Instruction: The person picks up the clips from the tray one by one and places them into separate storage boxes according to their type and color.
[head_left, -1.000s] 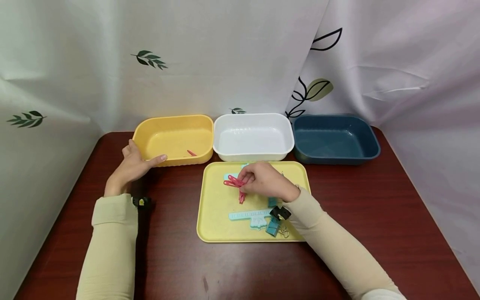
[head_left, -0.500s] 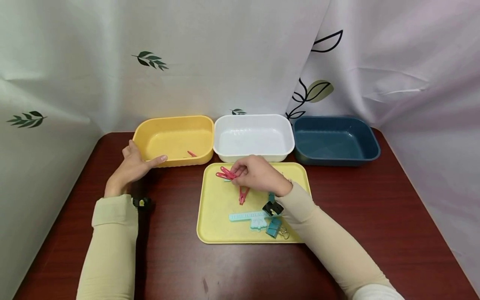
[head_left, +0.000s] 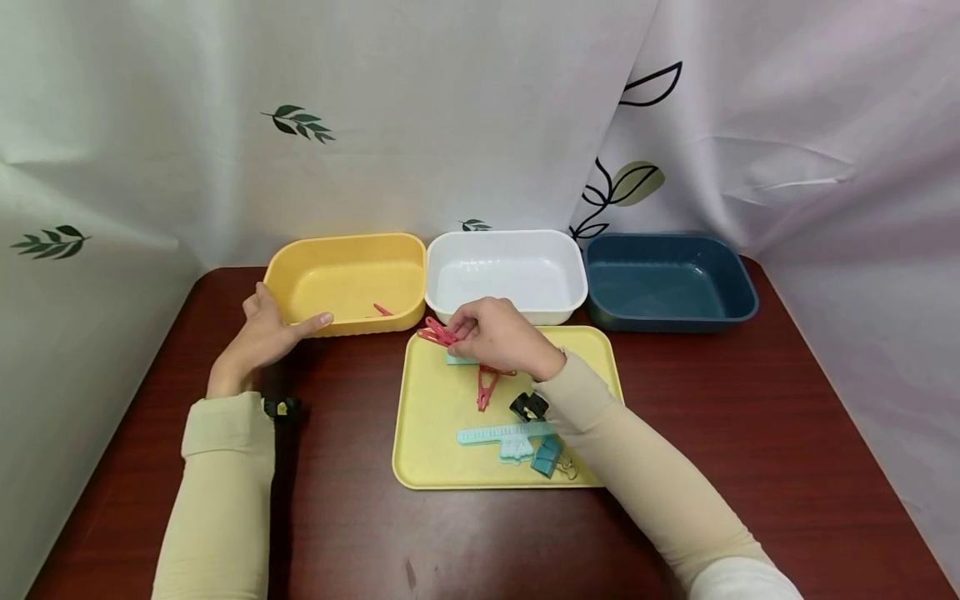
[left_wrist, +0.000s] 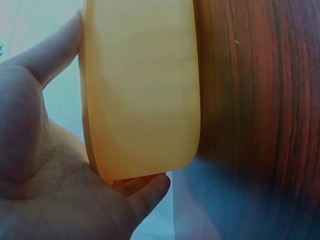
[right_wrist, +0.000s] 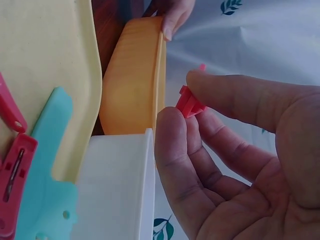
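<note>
My right hand (head_left: 498,333) pinches a pink clothespin (head_left: 438,333) between thumb and fingertips, above the tray's back edge. In the right wrist view the clothespin (right_wrist: 190,103) is mostly covered by the fingers. Another pink clothespin (head_left: 486,392) lies on the yellow tray (head_left: 427,458), below that hand. My left hand (head_left: 262,335) holds the yellow bin (head_left: 345,325) at its front left corner, thumb along the rim. In the left wrist view, fingers (left_wrist: 150,195) curl round the bin's end. A pink clothespin (head_left: 382,309) shows partly inside this bin.
A white bin (head_left: 506,317) and a dark blue bin (head_left: 675,322) stand right of the yellow one. On the tray lie a light teal ruler (head_left: 495,433) and a teal binder clip (head_left: 547,457); another teal piece (head_left: 461,359) is partly hidden near the right hand.
My right hand has lifted the pink clothespin and carried it left and back across the tray. The other clothespin stays on the tray. My left hand has kept its place on the yellow bin.
</note>
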